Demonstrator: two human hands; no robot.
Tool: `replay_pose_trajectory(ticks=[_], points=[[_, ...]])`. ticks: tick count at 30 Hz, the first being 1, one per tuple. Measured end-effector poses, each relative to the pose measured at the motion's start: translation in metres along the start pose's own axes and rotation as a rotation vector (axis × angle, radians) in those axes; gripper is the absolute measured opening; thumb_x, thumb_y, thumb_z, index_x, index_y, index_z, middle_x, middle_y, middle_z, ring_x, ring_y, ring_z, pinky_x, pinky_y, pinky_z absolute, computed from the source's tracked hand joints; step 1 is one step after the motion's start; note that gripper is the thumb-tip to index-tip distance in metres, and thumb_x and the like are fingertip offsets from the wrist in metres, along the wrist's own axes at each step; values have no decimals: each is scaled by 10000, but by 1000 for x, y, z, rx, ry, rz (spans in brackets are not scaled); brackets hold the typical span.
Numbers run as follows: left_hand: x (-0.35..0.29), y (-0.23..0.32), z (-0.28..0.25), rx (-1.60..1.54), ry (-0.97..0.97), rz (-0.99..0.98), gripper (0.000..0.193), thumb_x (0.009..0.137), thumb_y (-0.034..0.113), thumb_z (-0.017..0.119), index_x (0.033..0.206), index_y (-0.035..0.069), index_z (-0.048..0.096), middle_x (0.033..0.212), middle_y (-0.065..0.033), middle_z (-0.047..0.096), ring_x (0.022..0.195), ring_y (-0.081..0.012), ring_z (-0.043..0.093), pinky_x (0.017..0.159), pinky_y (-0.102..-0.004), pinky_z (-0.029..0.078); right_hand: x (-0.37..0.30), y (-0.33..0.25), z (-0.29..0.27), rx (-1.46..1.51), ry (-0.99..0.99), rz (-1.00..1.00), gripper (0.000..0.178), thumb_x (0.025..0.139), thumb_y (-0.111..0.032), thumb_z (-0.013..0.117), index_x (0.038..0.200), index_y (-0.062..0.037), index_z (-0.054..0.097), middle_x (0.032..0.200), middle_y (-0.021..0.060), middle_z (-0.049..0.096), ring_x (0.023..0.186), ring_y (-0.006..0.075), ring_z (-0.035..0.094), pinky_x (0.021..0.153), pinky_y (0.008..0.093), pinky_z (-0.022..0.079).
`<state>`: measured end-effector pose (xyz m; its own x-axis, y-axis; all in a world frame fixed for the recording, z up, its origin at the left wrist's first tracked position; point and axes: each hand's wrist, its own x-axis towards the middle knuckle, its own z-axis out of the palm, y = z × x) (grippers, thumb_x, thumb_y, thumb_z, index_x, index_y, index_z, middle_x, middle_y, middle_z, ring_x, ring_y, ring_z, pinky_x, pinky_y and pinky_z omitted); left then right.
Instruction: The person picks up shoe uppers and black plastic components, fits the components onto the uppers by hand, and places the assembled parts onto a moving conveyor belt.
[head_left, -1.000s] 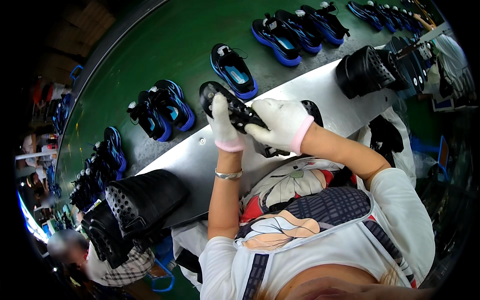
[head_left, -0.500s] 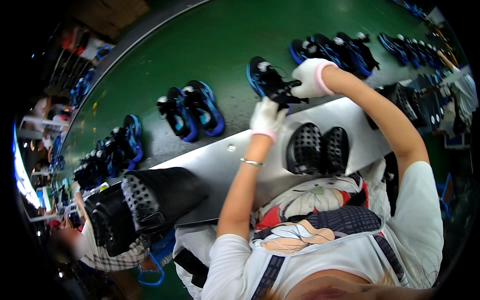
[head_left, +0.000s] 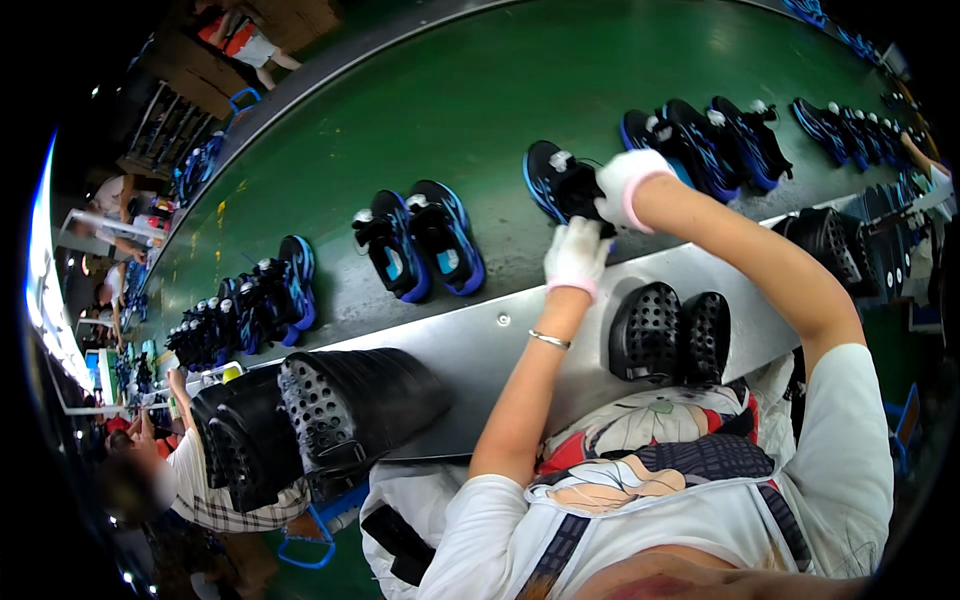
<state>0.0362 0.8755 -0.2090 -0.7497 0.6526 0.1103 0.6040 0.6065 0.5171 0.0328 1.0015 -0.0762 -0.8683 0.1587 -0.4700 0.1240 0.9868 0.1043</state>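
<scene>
A black and blue sneaker (head_left: 552,181) lies on the green belt in front of me, a white wad in its lacing. Both my hands wear white gloves with pink cuffs and close on its heel end. My left hand (head_left: 577,254) grips the near edge of the heel. My right hand (head_left: 628,190) pinches the collar from the right; its fingertips are partly hidden. On the metal ledge below my hands stand two black perforated moulded pieces, a larger one (head_left: 645,335) and a smaller one (head_left: 706,338).
The green belt (head_left: 430,110) carries a pair of sneakers (head_left: 420,240) at left and several more (head_left: 700,145) at right. Black perforated pieces (head_left: 355,405) are stacked on the metal ledge (head_left: 500,350) at left, with others (head_left: 835,245) at right. A co-worker (head_left: 200,480) sits at far left.
The whole view has shifted, so belt, sneakers and ledge appear further right and lower. Both hands stay on the same sneaker, my right hand now lower against its collar.
</scene>
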Motion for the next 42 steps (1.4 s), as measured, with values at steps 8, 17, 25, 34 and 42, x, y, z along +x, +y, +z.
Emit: replay_pose_trajectory(ticks=[8, 17, 25, 34, 42], points=[[-4, -6, -2, -109, -12, -8, 233, 828, 251, 621, 992, 93, 667, 1034, -96, 607, 958, -335, 556, 836, -430, 468, 28, -23, 18, 11, 14, 20, 280, 790, -196, 616, 1026, -83, 717, 1033, 125, 700, 958, 268, 679, 785, 364, 545], [8, -10, 2, -142, -103, 8, 329, 818, 268, 606, 1027, 15, 634, 1052, -227, 624, 998, -414, 560, 861, -476, 460, 61, -32, 59, 178, 327, 86, 215, 850, -144, 535, 962, -88, 709, 947, 118, 714, 870, 239, 700, 714, 372, 557], [13, -14, -24, -108, -305, -174, 427, 835, 379, 614, 1091, 39, 650, 1093, -208, 646, 1026, -374, 603, 870, -425, 482, 55, -42, 42, 116, 264, -108, 243, 845, -172, 539, 986, -89, 718, 979, 122, 707, 881, 272, 694, 760, 375, 554], [13, -35, 4, -27, -270, -97, 427, 853, 427, 569, 1090, 83, 656, 1072, -200, 653, 986, -361, 622, 874, -431, 492, 125, -59, 94, -40, 291, -215, 343, 851, -162, 576, 1176, -82, 649, 1205, 94, 641, 1050, 223, 647, 802, 374, 558], [20, -6, -24, -9, -363, -153, 374, 849, 370, 579, 1072, 81, 656, 1045, -203, 656, 963, -373, 623, 839, -431, 496, 53, -38, 35, 161, 338, -132, 248, 826, -146, 535, 993, -73, 704, 994, 123, 703, 889, 263, 690, 756, 378, 551]])
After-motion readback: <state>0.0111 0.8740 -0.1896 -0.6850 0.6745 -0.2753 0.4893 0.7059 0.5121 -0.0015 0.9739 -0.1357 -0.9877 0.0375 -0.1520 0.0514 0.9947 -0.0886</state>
